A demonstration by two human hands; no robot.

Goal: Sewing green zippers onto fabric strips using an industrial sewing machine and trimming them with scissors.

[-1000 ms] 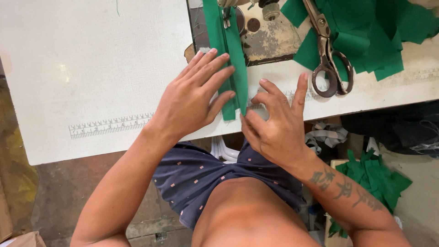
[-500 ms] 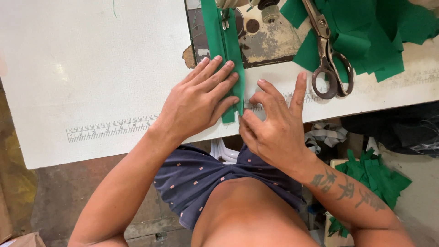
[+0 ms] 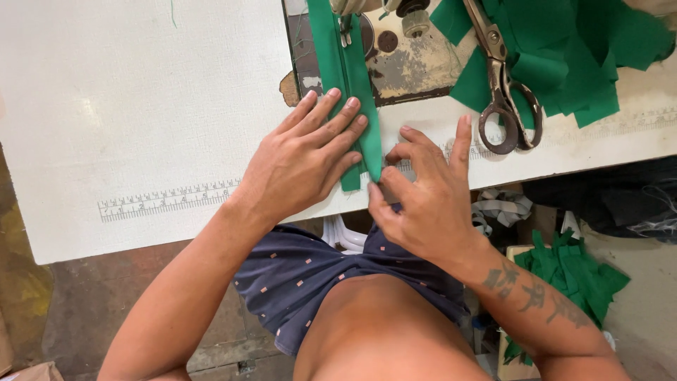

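Observation:
A narrow green fabric strip [image 3: 344,70] runs from under the sewing machine foot [image 3: 347,28] down to the table's front edge. My left hand [image 3: 303,159] lies flat on it, fingers spread and pressing its left side. My right hand [image 3: 423,194] pinches the strip's lower right edge between thumb and forefinger, other fingers resting on the white table [image 3: 141,106].
Large metal scissors [image 3: 504,92] lie to the right of the machine plate [image 3: 409,60]. A pile of green fabric pieces [image 3: 578,49] sits at the far right. A printed ruler [image 3: 169,200] runs along the table front. More green scraps [image 3: 571,271] lie below, right.
My left hand slid a little to the right and forward over the strip. My right hand closed its thumb and forefinger on the strip's lower edge.

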